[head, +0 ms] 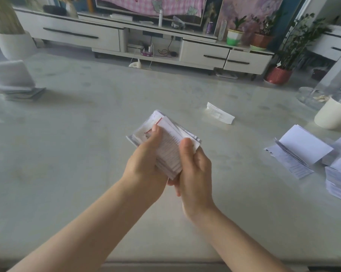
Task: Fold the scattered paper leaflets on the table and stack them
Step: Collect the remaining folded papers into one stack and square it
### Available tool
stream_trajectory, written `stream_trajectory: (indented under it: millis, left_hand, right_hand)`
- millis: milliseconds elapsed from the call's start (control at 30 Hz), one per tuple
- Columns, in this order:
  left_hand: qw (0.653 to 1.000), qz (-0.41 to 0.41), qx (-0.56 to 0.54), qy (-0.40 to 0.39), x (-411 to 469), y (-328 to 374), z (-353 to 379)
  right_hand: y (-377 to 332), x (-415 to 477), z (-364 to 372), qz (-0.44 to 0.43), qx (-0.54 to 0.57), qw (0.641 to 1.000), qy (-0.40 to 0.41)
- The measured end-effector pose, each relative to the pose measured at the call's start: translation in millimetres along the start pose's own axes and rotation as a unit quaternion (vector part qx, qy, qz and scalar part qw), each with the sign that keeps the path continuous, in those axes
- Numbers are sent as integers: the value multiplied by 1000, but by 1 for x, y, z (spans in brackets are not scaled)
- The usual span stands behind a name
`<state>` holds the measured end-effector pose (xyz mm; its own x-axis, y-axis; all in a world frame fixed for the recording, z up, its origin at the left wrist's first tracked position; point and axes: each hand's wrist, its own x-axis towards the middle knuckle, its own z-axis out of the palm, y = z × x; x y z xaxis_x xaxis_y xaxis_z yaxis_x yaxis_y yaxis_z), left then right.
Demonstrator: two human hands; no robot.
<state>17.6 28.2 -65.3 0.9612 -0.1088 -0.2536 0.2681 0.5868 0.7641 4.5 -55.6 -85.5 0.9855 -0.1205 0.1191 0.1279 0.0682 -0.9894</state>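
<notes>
Holding the leaflet bundle (169, 142) just above the table (77, 154) at centre, left hand (146, 156) and right hand (195, 169) fingers (155, 133) curled round its edges, probably to square the stack; loose leaflet (220, 113) and open leaflets (303, 152) lie to the right.
</notes>
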Motion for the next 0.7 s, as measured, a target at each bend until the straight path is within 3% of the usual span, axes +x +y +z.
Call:
stream_trajectory:
  millis: [167, 267, 333, 433, 500, 533, 600, 633, 700]
  left_hand:
    - [994, -4, -32, -104, 10, 8, -8]
    - [996, 1, 36, -78, 14, 0, -10]
    - [998, 12, 40, -48, 14, -1, -12]
    - [999, 20, -16, -23, 21, 6, -16]
    - [996, 20, -78, 26, 30, 14, -17]
    - [993, 12, -103, 64, 33, 16, -18]
    - [990, -8, -119, 74, 35, 18, -16]
    - [992, -17, -109, 62, 34, 16, -14]
    - [995, -22, -83, 44, 32, 13, -13]
  right_hand:
    - [2, 12, 6, 11, -4, 1000, 21]
    - [13, 18, 12, -21, -30, 998, 57]
    - [16, 21, 14, -29, -63, 997, 29]
    - [-1, 37, 8, 22, -155, 986, -57]
    - [-8, 69, -10, -29, -256, 966, 8]
    - [-7, 91, -26, -91, -329, 937, 67]
    - [-4, 136, -59, -163, -534, 821, 117]
    - [-1, 155, -74, -128, -617, 772, 85]
    - [5, 186, -97, -13, -705, 709, 4]
